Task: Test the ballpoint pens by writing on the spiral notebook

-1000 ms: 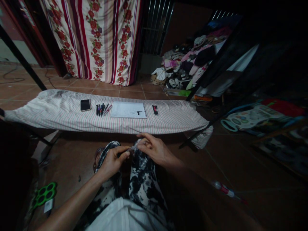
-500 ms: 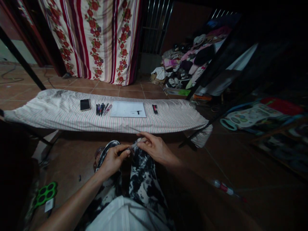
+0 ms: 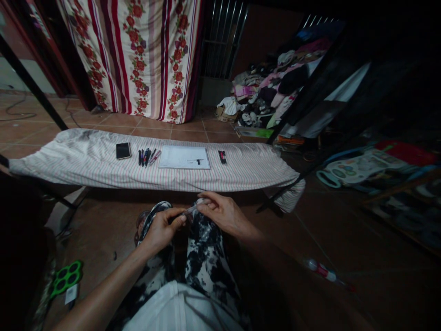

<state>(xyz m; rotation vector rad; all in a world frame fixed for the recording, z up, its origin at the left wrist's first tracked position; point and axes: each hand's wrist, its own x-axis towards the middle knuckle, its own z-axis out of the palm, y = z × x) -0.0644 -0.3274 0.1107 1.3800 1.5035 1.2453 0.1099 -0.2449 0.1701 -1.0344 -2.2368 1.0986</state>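
Above my knees, my left hand [image 3: 166, 226] pinches one end of a slim, see-through pen [image 3: 190, 210] between thumb and fingers. The fingers of my right hand [image 3: 220, 210] close on its other end, so the pen lies slantwise between both hands. Its tips are covered by my fingers. Beyond them, on a striped cloth [image 3: 103, 172], an open spiral notebook [image 3: 179, 155] shows a small dark drawing at its lower right. Several pens [image 3: 146, 157] lie left of it, and a few dark and red pens [image 3: 222, 157] to its right.
A phone [image 3: 123, 151] rests at the cloth's left. Below on the floor are a green four-ring object [image 3: 66, 278] at left and a bottle-like item [image 3: 322, 270] at right. A flowered curtain [image 3: 138, 59] and a clothes heap [image 3: 268, 87] stand behind.
Both hands keep their hold on the pen, almost unmoved. The view has shifted very slightly; the things on the cloth lie as before.
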